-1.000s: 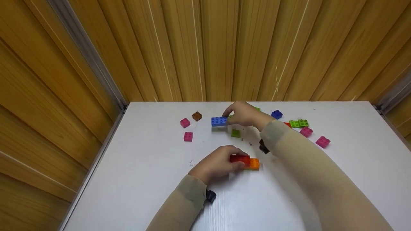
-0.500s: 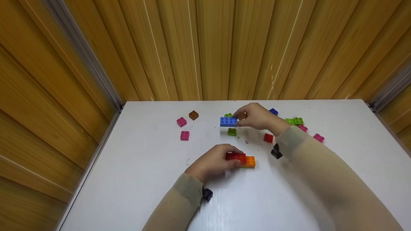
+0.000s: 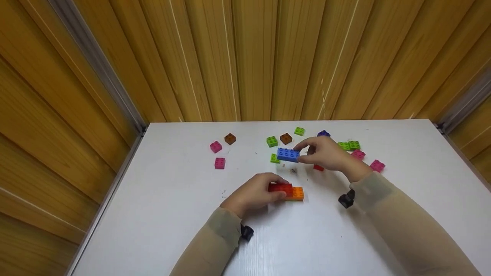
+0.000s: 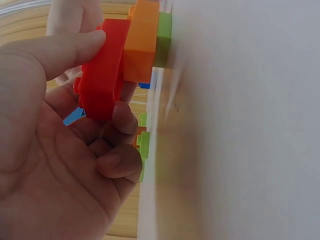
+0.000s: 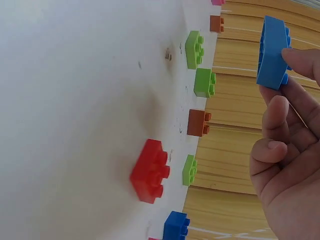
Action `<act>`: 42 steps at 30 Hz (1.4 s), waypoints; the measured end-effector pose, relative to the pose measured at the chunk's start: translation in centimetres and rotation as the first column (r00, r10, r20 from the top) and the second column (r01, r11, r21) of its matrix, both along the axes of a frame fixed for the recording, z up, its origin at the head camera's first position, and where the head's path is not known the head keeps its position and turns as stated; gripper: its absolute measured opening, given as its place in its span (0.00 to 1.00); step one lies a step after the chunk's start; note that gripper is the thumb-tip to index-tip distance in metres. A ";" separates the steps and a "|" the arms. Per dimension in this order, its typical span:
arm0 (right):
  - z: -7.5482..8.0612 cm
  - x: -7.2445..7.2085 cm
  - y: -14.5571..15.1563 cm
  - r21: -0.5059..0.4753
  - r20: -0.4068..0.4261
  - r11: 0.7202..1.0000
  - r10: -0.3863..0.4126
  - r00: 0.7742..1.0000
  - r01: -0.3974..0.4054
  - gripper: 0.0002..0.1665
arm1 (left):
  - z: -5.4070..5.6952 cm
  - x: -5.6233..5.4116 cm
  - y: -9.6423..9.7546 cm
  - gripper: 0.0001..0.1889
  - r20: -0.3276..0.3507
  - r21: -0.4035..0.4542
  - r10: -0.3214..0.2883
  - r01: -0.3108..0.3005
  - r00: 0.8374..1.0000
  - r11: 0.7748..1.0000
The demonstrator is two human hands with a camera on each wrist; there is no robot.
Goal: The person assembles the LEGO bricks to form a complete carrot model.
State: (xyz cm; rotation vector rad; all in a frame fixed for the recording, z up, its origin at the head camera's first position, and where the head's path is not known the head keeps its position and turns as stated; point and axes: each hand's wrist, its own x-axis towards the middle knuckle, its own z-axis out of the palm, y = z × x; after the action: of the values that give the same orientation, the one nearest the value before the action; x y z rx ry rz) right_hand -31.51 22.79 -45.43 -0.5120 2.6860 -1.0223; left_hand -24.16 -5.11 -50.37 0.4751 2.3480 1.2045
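Note:
My left hand [image 3: 255,194] grips a long red brick [image 4: 106,70] between thumb and fingers. That brick sits on an orange brick [image 3: 298,193], offset to the left, and a green brick [image 4: 163,40] shows under the orange one in the left wrist view. My right hand [image 3: 328,156] pinches a long blue brick [image 3: 287,154] by its right end, studs up. In the right wrist view the blue brick [image 5: 273,52] is held off the table, its hollow underside partly showing. Below the right hand lies a small red brick [image 5: 149,172], mostly hidden in the head view.
Loose bricks lie across the white table [image 3: 161,214]: two pink [image 3: 219,163] and a brown [image 3: 230,138] at left, green [image 3: 272,141] and brown [image 3: 285,138] behind the blue brick, and dark blue [image 3: 323,133], green and pink [image 3: 377,165] at right. Wooden panelling [image 3: 253,61] stands behind.
My right hand has carried the blue brick from the back of the table rightward and toward me, uncovering green and brown bricks behind. The left hand keeps its hold on the red brick.

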 end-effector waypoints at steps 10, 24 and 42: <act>-0.7 3.7 3.0 -0.054 0.001 0.998 -0.020 1.000 0.020 0.22 | 0.1 0.0 0.2 0.17 -0.052 -0.022 -0.028 0.027 0.998 0.999; -2.3 6.8 4.5 -0.201 0.050 0.979 -0.023 0.998 0.033 0.24 | -0.1 0.1 -0.1 0.14 -0.030 0.005 0.001 0.000 1.000 1.000; -4.4 7.4 5.0 -0.229 0.066 0.971 0.088 0.994 -0.071 0.19 | 0.0 0.2 0.1 0.17 -0.101 -0.032 -0.029 0.026 0.994 0.999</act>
State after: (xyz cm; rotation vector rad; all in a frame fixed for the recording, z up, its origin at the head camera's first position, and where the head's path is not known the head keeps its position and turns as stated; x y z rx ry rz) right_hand -24.09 27.75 -49.84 -0.6038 2.4751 -1.3060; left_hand -23.93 -5.00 -50.39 0.5690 2.4335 1.1551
